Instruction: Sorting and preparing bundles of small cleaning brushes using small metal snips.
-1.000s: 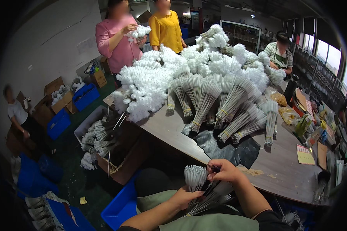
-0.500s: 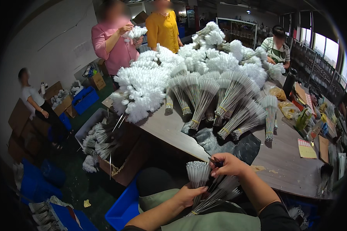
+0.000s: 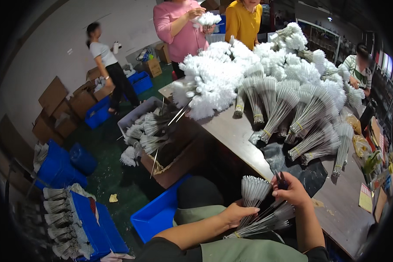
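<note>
My left hand (image 3: pixel 235 212) grips a bundle of thin grey wire brushes (image 3: pixel 253 192) by its stems, the brush tips fanning upward. My right hand (image 3: pixel 292 191) rests on the same bundle from the right, with a small dark tool pinched at its fingertips. A second bound bundle (image 3: pixel 266 220) lies slanted below both hands, over my lap. Both hands sit at the near edge of the grey table (image 3: pixel 231 131).
The table carries a large pile of white fluffy-tipped bundles (image 3: pixel 214 83) and several tied grey bundles (image 3: pixel 292 105). A cardboard box (image 3: pixel 170 161) and blue crates (image 3: pixel 159 214) stand on the floor at left. Two people stand at the far end, another sits right, another walks left.
My view has swung left and down. The hands stay on the bundle, which has risen slightly. The person at far left has stood up and moved along the wall.
</note>
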Tool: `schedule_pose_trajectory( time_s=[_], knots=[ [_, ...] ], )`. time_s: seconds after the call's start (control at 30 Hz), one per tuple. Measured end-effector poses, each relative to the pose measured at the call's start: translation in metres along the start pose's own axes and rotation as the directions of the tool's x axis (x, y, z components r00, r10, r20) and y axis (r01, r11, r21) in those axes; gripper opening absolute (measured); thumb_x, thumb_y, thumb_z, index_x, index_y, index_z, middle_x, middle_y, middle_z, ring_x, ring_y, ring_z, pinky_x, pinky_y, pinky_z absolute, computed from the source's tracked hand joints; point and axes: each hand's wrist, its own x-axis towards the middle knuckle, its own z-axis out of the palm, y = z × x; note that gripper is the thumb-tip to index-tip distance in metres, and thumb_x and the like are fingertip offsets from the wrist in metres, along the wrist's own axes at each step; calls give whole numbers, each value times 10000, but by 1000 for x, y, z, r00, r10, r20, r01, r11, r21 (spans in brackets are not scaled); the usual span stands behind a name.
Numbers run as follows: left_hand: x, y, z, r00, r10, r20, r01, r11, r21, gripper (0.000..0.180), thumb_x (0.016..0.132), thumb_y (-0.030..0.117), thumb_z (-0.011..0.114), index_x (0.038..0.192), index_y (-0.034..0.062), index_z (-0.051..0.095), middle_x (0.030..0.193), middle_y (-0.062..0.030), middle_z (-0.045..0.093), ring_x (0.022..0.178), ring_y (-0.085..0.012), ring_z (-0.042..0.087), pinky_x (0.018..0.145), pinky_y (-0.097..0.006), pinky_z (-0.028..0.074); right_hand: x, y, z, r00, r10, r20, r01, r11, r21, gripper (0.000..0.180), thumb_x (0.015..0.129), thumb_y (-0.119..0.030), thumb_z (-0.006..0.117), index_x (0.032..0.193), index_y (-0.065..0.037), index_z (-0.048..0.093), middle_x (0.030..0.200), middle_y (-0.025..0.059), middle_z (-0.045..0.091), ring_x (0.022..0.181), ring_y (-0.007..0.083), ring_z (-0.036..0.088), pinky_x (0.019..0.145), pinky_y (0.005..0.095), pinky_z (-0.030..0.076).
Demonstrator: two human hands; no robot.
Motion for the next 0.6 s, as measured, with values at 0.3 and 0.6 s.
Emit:
schedule_pose_trajectory(
  time_s=[0.3,0.6],
  knots=[
    [-7,16,7,987,0,-161,13,997,82,230,813,30,640,1021,-32,562,818,-112,629,717,-208,635,663,-331,543,9,0,4,998,63,-22,-64,996,-56,322,753,-64,714,1037,-52,563,790,-20,527,644,61,533,563,212,476],
    [-5,9,16,986,-15,-166,33,994,104,265,813,21,630,1061,9,535,915,-87,603,771,-185,628,685,-354,556,-5,18,-7,1000,-7,-16,7,1000,-18,299,773,-155,733,986,-39,559,826,4,553,676,67,532,557,220,484]
  ],
)
